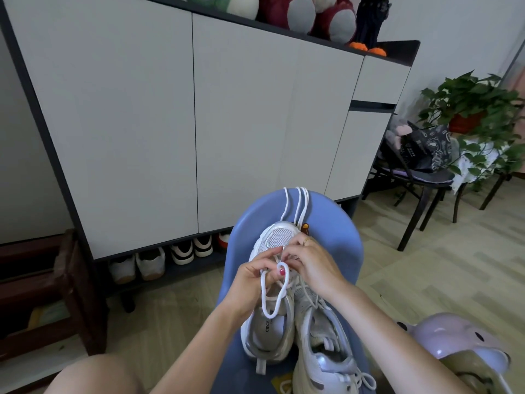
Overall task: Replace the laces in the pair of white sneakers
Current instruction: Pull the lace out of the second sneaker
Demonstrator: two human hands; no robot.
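Note:
Two white sneakers lie side by side on a blue plastic chair (332, 223), toes pointing away from me. Over the eyelets of the left sneaker (270, 328), my left hand (255, 280) pinches a white lace (272, 302) that hangs in a loop over the shoe's opening. My right hand (309, 263) pinches the same lace at the eyelets just beside it. The right sneaker (324, 345) lies against the first one and has a lace tied in it. Spare white laces (298, 206) drape over the chair's far edge.
A tall grey cabinet (170, 123) stands behind the chair, with shoes (164, 260) in its open bottom shelf. A dark chair with a bag (420, 155) and a potted plant (471, 109) are at the right. A lilac stool (454, 342) sits near my right arm.

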